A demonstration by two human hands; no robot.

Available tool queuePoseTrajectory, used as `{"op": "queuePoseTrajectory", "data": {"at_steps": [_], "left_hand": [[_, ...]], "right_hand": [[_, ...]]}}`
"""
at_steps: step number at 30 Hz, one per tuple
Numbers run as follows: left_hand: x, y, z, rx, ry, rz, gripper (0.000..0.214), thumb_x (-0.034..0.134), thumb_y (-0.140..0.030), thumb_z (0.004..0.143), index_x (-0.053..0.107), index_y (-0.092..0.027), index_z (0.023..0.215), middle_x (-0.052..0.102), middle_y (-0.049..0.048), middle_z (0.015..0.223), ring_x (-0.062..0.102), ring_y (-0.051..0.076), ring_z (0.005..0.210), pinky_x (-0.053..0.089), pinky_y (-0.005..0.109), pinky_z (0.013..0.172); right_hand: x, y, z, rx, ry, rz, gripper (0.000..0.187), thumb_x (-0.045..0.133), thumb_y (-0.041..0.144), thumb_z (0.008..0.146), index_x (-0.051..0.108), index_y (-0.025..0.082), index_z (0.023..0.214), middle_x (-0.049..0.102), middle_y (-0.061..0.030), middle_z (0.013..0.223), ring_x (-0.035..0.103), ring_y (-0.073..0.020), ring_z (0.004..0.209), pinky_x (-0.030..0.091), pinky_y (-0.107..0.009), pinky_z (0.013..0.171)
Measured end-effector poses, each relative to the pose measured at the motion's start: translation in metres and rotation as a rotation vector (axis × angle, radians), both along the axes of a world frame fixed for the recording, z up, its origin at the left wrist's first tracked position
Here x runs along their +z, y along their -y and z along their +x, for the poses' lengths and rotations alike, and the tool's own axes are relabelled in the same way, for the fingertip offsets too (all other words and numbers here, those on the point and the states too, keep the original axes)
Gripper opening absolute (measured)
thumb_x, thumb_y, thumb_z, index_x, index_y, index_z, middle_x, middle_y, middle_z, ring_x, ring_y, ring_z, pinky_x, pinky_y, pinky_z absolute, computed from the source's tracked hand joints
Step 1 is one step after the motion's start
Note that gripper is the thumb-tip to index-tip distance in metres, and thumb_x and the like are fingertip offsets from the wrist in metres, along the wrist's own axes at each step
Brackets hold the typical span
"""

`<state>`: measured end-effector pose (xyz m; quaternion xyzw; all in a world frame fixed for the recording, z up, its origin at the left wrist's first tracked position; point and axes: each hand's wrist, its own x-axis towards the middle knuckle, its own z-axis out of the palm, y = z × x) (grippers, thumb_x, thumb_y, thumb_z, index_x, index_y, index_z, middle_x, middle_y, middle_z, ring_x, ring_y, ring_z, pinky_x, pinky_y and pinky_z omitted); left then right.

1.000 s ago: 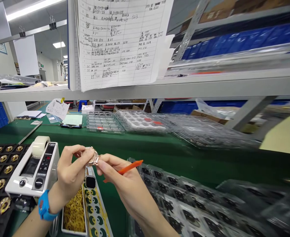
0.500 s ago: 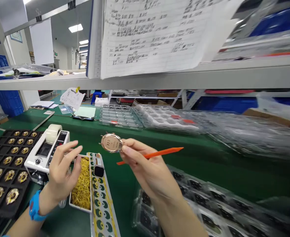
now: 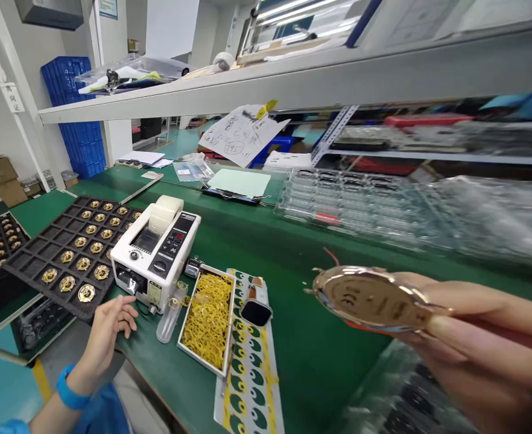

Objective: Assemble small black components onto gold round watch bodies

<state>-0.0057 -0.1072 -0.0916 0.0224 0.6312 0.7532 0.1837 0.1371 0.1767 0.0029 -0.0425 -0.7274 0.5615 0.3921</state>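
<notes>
My right hand (image 3: 487,337) grips a round rose-gold watch case (image 3: 370,298) by its edge between thumb and fingers. The case's back, with printed marks, faces me. A sliver of an orange stick (image 3: 374,330) shows beneath it, mostly hidden. My left hand (image 3: 112,322), a blue band at its wrist, is at the front of a white tape dispenser (image 3: 161,247); its fingers are partly bent and apart, with nothing seen in them. Above left of that hand lies a black tray (image 3: 49,232) with gold round parts in several of its pockets.
A white box (image 3: 205,361) of yellow rings stands right of the dispenser, beside a sticker sheet (image 3: 259,401) with a smartwatch (image 3: 256,311) on it. Clear tubes (image 3: 169,322) lie nearby. Plastic trays (image 3: 338,199) line the back, under a grey shelf (image 3: 248,90).
The view has swung left. My left hand has moved down to the dispenser's front. The watch case, still in my right hand, appears larger and further right; the orange stick is now mostly hidden.
</notes>
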Motion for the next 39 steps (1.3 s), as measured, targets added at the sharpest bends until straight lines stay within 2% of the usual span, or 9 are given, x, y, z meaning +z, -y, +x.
{"op": "queuePoseTrajectory", "data": {"at_steps": [5,9,15,21,24,31,35,37,39], "left_hand": [[0.009,-0.013,-0.018,0.108,-0.086,0.007,0.047,0.079,-0.055,0.064,0.060,-0.013,0.063,0.049,-0.0045,0.051,0.039,0.006,0.042,0.026,0.019,0.041],[0.020,-0.015,-0.010,0.181,-0.281,0.029,0.035,0.079,-0.043,0.068,0.057,-0.017,0.060,0.046,-0.0059,0.055,0.041,0.009,0.051,0.035,0.021,0.048],[0.027,-0.016,0.002,0.102,-1.068,-0.273,0.020,0.059,-0.024,0.088,0.065,-0.022,0.069,0.064,0.0077,0.098,0.064,0.024,0.097,0.050,0.030,0.072],[0.011,-0.028,0.002,-0.074,-1.213,-0.516,0.021,0.051,-0.024,0.093,0.062,-0.022,0.076,0.058,0.0128,0.137,0.063,0.014,0.062,0.044,0.024,0.046],[0.008,-0.029,-0.001,-0.139,-1.254,-0.603,0.026,0.046,-0.023,0.096,0.057,-0.021,0.072,0.052,0.0138,0.144,0.063,0.012,0.059,0.042,0.023,0.043],[0.029,-0.024,-0.011,-0.273,-1.309,-0.864,0.025,0.040,-0.020,0.093,0.056,-0.021,0.074,0.049,0.0148,0.147,0.055,0.009,0.043,0.043,0.027,0.045],[0.070,-0.030,-0.007,-0.377,-1.159,-0.654,0.026,0.043,-0.026,0.094,0.055,-0.022,0.072,0.066,0.0094,0.108,0.064,0.019,0.069,0.042,0.025,0.051],[0.095,-0.038,0.002,-0.422,-1.095,-0.400,0.027,0.046,-0.028,0.095,0.053,-0.022,0.070,0.060,0.0054,0.085,0.062,0.022,0.088,0.042,0.024,0.057],[0.117,-0.051,0.012,-0.492,-1.040,-0.174,0.025,0.049,-0.027,0.095,0.052,-0.022,0.071,0.053,0.0018,0.081,0.055,0.017,0.079,0.043,0.024,0.063]], "right_hand": [[0.015,0.010,-0.002,0.276,-0.042,0.078,0.025,0.067,0.042,0.085,0.070,0.026,0.066,0.057,-0.0069,0.057,0.053,-0.0198,0.053,0.044,-0.034,0.046],[0.019,0.018,-0.004,0.348,-0.026,-0.010,0.035,0.067,0.051,0.083,0.063,0.023,0.062,0.053,-0.0029,0.059,0.049,-0.0176,0.057,0.042,-0.031,0.052],[0.016,0.017,-0.007,0.444,-0.037,-0.168,0.037,0.071,0.051,0.078,0.059,0.020,0.062,0.047,0.0005,0.062,0.042,-0.0143,0.058,0.037,-0.027,0.055],[0.017,0.015,-0.005,0.435,-0.036,-0.180,0.035,0.070,0.049,0.079,0.057,0.020,0.063,0.046,0.0011,0.064,0.042,-0.0139,0.059,0.037,-0.027,0.057],[0.017,0.015,-0.006,0.436,-0.030,-0.184,0.036,0.071,0.049,0.078,0.056,0.020,0.063,0.045,0.0014,0.065,0.039,-0.0134,0.059,0.035,-0.027,0.057],[0.016,0.015,-0.007,0.439,0.006,-0.210,0.037,0.072,0.051,0.076,0.059,0.020,0.063,0.047,0.0005,0.065,0.042,-0.0143,0.060,0.035,-0.028,0.059],[0.013,0.017,-0.009,0.435,0.011,-0.232,0.034,0.073,0.050,0.077,0.062,0.020,0.064,0.048,0.0003,0.066,0.042,-0.0143,0.061,0.035,-0.028,0.059],[0.012,0.019,-0.010,0.435,0.006,-0.239,0.033,0.074,0.049,0.077,0.063,0.020,0.065,0.048,0.0003,0.066,0.042,-0.0141,0.062,0.035,-0.028,0.060],[0.013,0.021,-0.010,0.433,-0.001,-0.245,0.032,0.074,0.048,0.077,0.064,0.020,0.067,0.049,0.0001,0.068,0.044,-0.0144,0.064,0.036,-0.028,0.061]]}}
